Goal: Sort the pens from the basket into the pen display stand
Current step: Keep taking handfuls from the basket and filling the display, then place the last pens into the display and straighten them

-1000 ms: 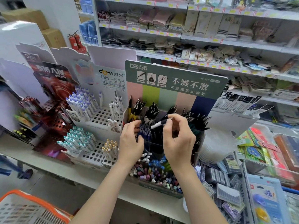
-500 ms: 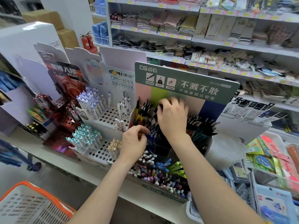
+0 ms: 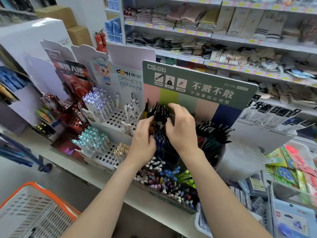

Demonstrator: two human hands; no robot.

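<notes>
The green pen display stand (image 3: 202, 88) stands on the counter, with compartments of black, blue and pastel pens. A bunch of black pens (image 3: 158, 111) stands in its back left compartment. My right hand (image 3: 181, 129) curves over the bunch from the right, fingers on top and thumb on the near side. From the left, my left hand (image 3: 143, 141) pinches the same bunch with thumb and forefinger. The white basket with an orange rim (image 3: 56, 194) sits at the bottom left; what it holds is not visible.
A white peg stand (image 3: 113, 121) with blue-capped and teal-capped pens is just left of my hands, and a red stand (image 3: 72, 117) beyond it. Packaged stationery (image 3: 291, 169) fills trays on the right. Shelves of socks run behind.
My right hand has put the white-and-black pen away and drawn back onto the black pens. My left hand rose from the blue pens to the bunch's left side.
</notes>
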